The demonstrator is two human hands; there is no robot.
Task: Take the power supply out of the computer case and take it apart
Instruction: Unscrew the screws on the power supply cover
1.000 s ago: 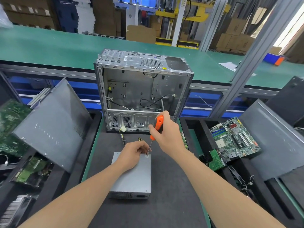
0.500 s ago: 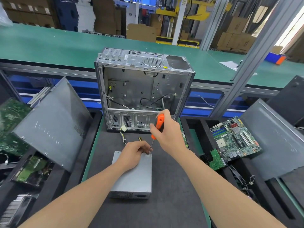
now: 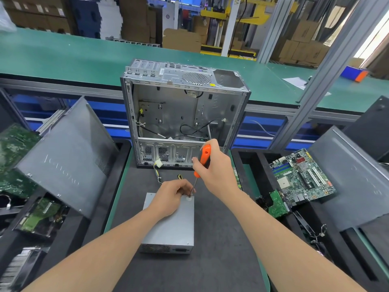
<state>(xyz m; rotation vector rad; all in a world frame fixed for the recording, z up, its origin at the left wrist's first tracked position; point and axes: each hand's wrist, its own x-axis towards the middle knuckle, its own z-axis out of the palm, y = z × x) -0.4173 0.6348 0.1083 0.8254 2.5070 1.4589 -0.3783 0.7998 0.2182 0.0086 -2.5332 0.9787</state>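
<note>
Since the power supply (image 3: pixel 170 224) already lies outside the computer case (image 3: pixel 185 114), flat on the dark counter (image 3: pixel 221 239) just on the near side of the case and with its long axis running near to far, the job looks to have reached the taking-apart stage. Everything turns on the box's far right corner. The screwdriver (image 3: pixel 203 160) has its tip planted there, and the shaft slants up and to the right into the orange handle. The right hand (image 3: pixel 216 167) grips that handle with its fingers (image 3: pixel 196 163) curled round it. The left hand (image 3: pixel 172 197) rests on the far end of the lid, just left of the tip. Its fingers (image 3: pixel 185 186) are curled close to the shaft, but I cannot tell whether they pinch it or only brace beside it. By my reckoning the right hand does the turning while the left steadies. The supply's wires (image 3: pixel 157 173) trail toward the foot of the case, and a motherboard (image 3: pixel 301 178) lies well off to the right.
</note>
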